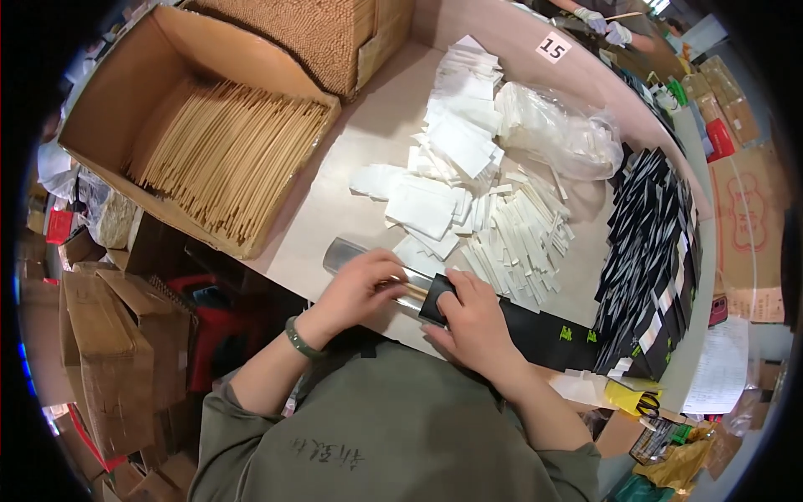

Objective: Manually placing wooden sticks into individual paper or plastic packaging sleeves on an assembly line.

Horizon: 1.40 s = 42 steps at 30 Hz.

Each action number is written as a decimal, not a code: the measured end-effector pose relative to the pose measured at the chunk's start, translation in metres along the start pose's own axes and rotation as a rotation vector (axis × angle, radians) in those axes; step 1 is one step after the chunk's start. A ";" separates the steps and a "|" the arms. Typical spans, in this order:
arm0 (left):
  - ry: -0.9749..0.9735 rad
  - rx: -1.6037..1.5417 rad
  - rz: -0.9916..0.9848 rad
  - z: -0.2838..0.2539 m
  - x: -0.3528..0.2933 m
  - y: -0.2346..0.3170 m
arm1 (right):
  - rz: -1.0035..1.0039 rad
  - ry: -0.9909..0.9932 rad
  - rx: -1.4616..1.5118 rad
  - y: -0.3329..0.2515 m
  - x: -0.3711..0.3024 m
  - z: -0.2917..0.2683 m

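At the near edge of the table, my left hand (364, 289) is closed on wooden chopsticks (416, 291), whose far ends run into the mouth of a black paper sleeve (433, 299). My right hand (477, 322) grips that sleeve near its opening, fingers bent over the top. Beneath both hands lies a shiny grey trough-like piece (341, 253), its rounded end showing beyond my left hand. The sleeve's remaining length, or more sleeves under it, stretches right as a black strip (539, 336) with green print. How many chopsticks I hold is hidden by my fingers.
A cardboard box (293, 188) of loose chopsticks stands at the left, with another full box (368, 50) behind it. White paper packets (422, 205) and narrow white strips (519, 238) lie ahead, beside a clear plastic bag (598, 142). Black sleeves (644, 251) are heaped right. Another person's gloved hands (606, 25) work beyond.
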<state>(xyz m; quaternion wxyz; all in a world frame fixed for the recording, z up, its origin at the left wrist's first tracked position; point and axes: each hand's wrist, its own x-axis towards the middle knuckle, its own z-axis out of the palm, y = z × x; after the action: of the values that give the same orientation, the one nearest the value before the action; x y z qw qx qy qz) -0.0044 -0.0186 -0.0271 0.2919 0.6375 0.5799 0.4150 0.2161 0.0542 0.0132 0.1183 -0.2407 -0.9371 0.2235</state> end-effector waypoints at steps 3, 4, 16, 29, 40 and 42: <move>0.184 -0.072 -0.259 0.007 -0.006 -0.016 | 0.009 0.021 -0.056 0.004 -0.002 0.002; 0.265 -0.107 -0.366 0.010 -0.005 -0.012 | -0.004 0.036 -0.066 0.005 -0.003 0.004; -0.087 0.601 0.232 -0.013 0.002 0.017 | -0.047 0.027 0.050 0.013 -0.010 -0.042; -0.475 -0.276 0.214 0.063 0.010 0.063 | 0.077 -0.231 0.260 0.061 -0.063 -0.058; -0.116 0.260 -0.336 0.019 -0.016 0.021 | 0.498 -0.071 -0.051 0.016 -0.040 -0.019; -0.188 0.241 -0.215 0.018 -0.020 0.018 | 0.514 -0.040 -0.006 0.016 -0.034 -0.021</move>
<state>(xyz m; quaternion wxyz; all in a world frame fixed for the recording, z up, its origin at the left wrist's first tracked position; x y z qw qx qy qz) 0.0204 -0.0396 -0.0243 0.3089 0.6382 0.6603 0.2475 0.2584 0.0572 0.0196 0.0383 -0.4666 -0.8481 0.2482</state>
